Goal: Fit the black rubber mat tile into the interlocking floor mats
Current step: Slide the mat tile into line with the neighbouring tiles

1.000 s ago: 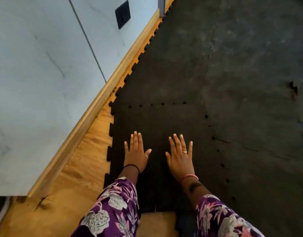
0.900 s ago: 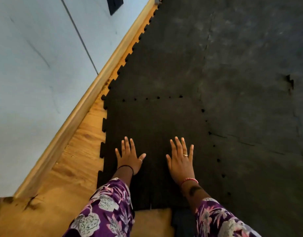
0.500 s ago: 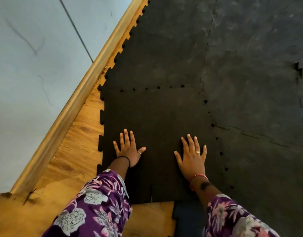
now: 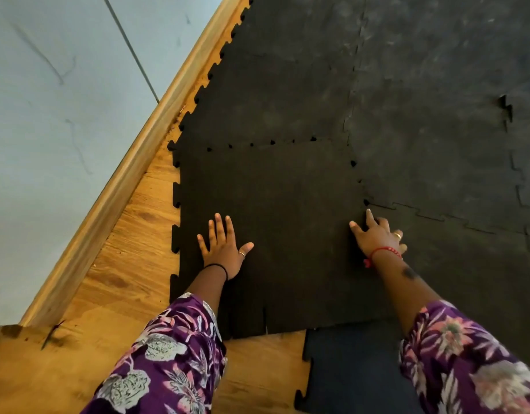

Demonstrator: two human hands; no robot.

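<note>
1. Closest to you, bottom of the frame: your purple flowered sleeves [image 4: 168,363], plus a loose dark mat piece [image 4: 347,369] lying on the wooden floor [image 4: 108,294] at lower centre. It's got the same jigsaw tabs along its left edge.

2. Your left hand [image 4: 223,249] is flat and spread open on the black tile [image 4: 272,219], gripping nothing, just pinning it. Your right hand [image 4: 377,237] isn't holding anything either; its fingertips [image 4: 369,212] poke down at the tile's right seam.

3. The tile sits mid-frame, tucked into the corner of the floor mats [image 4: 422,100]. Small dark gaps dot the top and right seams, so I'd say the teeth aren't fully home yet.

4. What could go wrong: push one tooth hard while the left hand loads the middle and the rubber may buckle, popping neighbouring tabs out. If the tile slides toward the skirting board [image 4: 132,162], the teeth land on top instead of in.

5. Feel-wise: matte, grainy rubber, bendy; the far mats look dusty and scuffed; the upper-left wall [image 4: 63,85] is smooth and pale.
</note>
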